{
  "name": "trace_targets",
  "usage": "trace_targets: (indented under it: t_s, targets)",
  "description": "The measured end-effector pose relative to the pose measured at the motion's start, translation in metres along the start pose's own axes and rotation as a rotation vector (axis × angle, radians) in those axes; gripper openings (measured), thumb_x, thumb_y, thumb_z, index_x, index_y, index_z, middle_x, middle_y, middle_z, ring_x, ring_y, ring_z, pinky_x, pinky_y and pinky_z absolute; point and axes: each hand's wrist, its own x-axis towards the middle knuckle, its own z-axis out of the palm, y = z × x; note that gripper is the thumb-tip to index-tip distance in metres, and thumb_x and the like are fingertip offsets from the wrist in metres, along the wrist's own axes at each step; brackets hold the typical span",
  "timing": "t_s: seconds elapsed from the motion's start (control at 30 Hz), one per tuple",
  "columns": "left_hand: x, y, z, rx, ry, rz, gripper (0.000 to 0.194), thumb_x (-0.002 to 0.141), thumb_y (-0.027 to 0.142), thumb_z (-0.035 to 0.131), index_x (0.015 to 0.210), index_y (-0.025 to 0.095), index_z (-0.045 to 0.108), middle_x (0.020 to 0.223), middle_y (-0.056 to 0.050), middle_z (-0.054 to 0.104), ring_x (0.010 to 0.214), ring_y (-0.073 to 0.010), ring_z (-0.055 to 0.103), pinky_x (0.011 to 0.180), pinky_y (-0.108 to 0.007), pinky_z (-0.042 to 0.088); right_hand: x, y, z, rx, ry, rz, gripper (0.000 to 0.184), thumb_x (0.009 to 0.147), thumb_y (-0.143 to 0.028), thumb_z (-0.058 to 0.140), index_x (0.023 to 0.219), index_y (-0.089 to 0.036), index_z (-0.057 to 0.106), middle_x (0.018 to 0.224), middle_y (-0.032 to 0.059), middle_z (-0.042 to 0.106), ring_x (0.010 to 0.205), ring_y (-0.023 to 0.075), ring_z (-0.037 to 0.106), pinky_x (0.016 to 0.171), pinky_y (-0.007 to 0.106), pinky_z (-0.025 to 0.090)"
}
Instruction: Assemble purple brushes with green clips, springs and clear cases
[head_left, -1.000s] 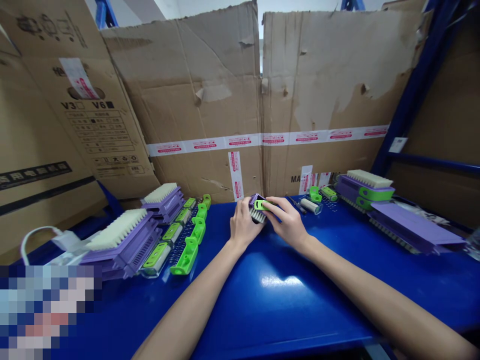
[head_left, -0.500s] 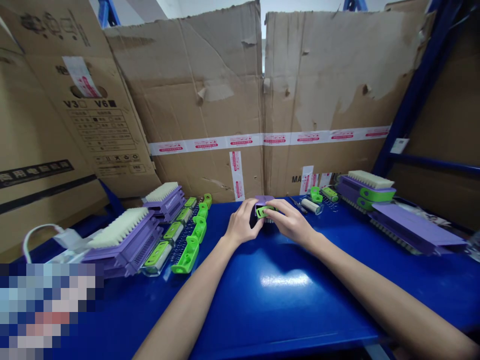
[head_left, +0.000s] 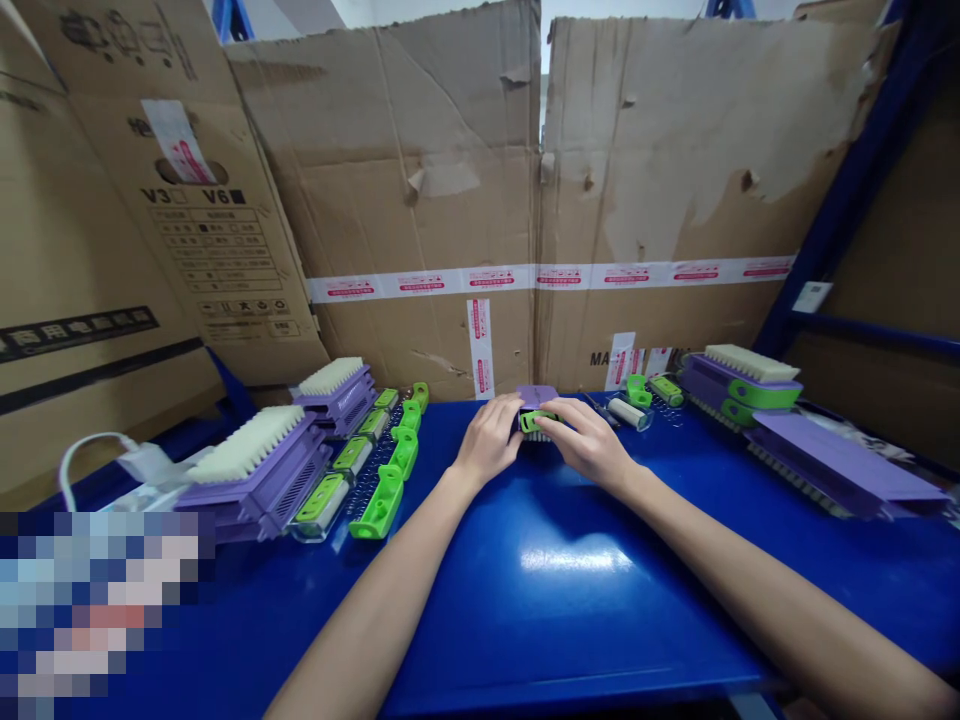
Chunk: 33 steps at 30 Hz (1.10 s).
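Note:
At the back middle of the blue table, my left hand (head_left: 490, 436) is closed around the left side of a purple brush housing (head_left: 537, 396), which has pale bristles underneath. My right hand (head_left: 592, 440) pinches a green-topped insert (head_left: 531, 421) at the housing's near, open end. The insert lies level at the opening; how far it reaches inside is hidden by my fingers. To the left are a row of similar green-topped clear inserts (head_left: 352, 456), several springs (head_left: 373, 490) and green end caps (head_left: 379, 503).
Purple brush housings with bristles facing up (head_left: 251, 445) are stacked at the left. At the right lie brushes with green ends (head_left: 761, 392), a purple housing (head_left: 840, 455) and a clear-cased white cylinder (head_left: 628, 412). Cardboard (head_left: 405, 200) walls the back. A white cable (head_left: 71, 470) runs at far left.
The green-topped insert has gone from tilted in front of the housing to level at its opening, my right fingers moving with it. The whole view has shifted slightly.

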Motion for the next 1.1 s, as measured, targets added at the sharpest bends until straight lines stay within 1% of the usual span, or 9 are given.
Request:
trace_targets:
  t_s: [0.1,0.2,0.3,0.43,0.57,0.73,0.83,0.93,1.1]
  targets:
    - [0.0008,0.0032,0.0011,-0.038,0.035,-0.019,0.038,0.084,0.019,0.052,0.121,0.016,0.042,0.12,-0.014,0.057,0.115,-0.0247,0.053,0.097,-0.044,0.047,0.0028,-0.0016,-0.0019,-0.03,0.042,0.024,0.024,0.089,-0.015,0.046,0.101,-0.022,0.065,0.104,0.0116,0.064,0.101,0.0218,0.058,0.084,0.041,0.051]
    - [0.001,0.0045,0.0013,-0.05,0.038,-0.037,0.036,0.087,0.023,0.05,0.121,0.017,0.042,0.116,-0.013,0.058,0.112,-0.0242,0.055,0.095,-0.043,0.048,0.005,-0.0029,-0.0036,-0.039,0.057,0.05,0.022,0.089,-0.018,0.049,0.101,-0.024,0.066,0.102,0.0099,0.065,0.101,0.0221,0.057,0.084,0.041,0.049]
    - [0.0006,0.0033,0.0001,-0.053,0.033,-0.032,0.037,0.087,0.021,0.049,0.123,0.017,0.041,0.118,-0.013,0.057,0.113,-0.0243,0.055,0.095,-0.043,0.048,0.0055,-0.0027,-0.0041,-0.058,0.04,0.037,0.02,0.087,-0.019,0.052,0.1,-0.024,0.066,0.103,0.0094,0.065,0.101,0.0226,0.055,0.085,0.042,0.047]
    - [0.0001,0.0005,-0.0019,-0.059,0.034,-0.029,0.038,0.087,0.023,0.049,0.124,0.018,0.04,0.119,-0.012,0.058,0.114,-0.024,0.055,0.096,-0.043,0.048,0.0047,-0.0015,-0.004,-0.108,0.001,0.011,0.025,0.088,-0.015,0.046,0.1,-0.023,0.066,0.107,0.0092,0.064,0.101,0.0223,0.055,0.083,0.042,0.046]
    - [0.0,-0.001,-0.003,-0.045,0.042,-0.011,0.038,0.087,0.024,0.05,0.123,0.017,0.04,0.118,-0.013,0.059,0.112,-0.0237,0.056,0.094,-0.041,0.049,0.0054,-0.0021,-0.0045,-0.15,0.008,-0.013,0.023,0.087,-0.013,0.047,0.097,-0.022,0.066,0.105,0.0092,0.065,0.099,0.0218,0.054,0.082,0.04,0.045]
    - [0.0001,-0.0014,-0.0028,-0.015,0.046,0.009,0.037,0.087,0.024,0.05,0.123,0.017,0.041,0.116,-0.013,0.06,0.11,-0.0238,0.057,0.093,-0.04,0.05,0.0065,-0.0049,-0.004,-0.213,-0.007,-0.004,0.016,0.087,-0.018,0.051,0.092,-0.022,0.066,0.106,0.0089,0.063,0.101,0.0225,0.053,0.083,0.04,0.043]
    - [0.0,-0.0016,-0.0024,0.001,0.046,0.002,0.037,0.088,0.026,0.049,0.123,0.017,0.042,0.115,-0.013,0.06,0.11,-0.0239,0.057,0.092,-0.04,0.05,0.0056,-0.0057,-0.0016,-0.266,-0.018,0.022,0.014,0.087,-0.022,0.052,0.088,-0.019,0.066,0.111,0.0123,0.061,0.105,0.0253,0.05,0.086,0.042,0.042]
    - [0.0001,-0.0018,-0.0022,0.016,0.06,0.01,0.036,0.088,0.026,0.049,0.122,0.016,0.042,0.114,-0.013,0.06,0.109,-0.0237,0.058,0.092,-0.039,0.05,0.004,-0.0059,0.0003,-0.282,-0.032,0.029,0.015,0.085,-0.024,0.054,0.091,-0.017,0.066,0.114,0.0147,0.059,0.107,0.0272,0.049,0.087,0.043,0.041]
    - [0.0004,-0.0032,-0.0018,0.051,0.097,0.032,0.035,0.088,0.026,0.049,0.121,0.015,0.043,0.111,-0.013,0.061,0.105,-0.0235,0.059,0.089,-0.038,0.051,0.0035,-0.0068,-0.0022,-0.259,-0.006,0.055,0.02,0.085,-0.025,0.053,0.099,-0.018,0.065,0.116,0.0134,0.058,0.109,0.0268,0.048,0.089,0.044,0.04]
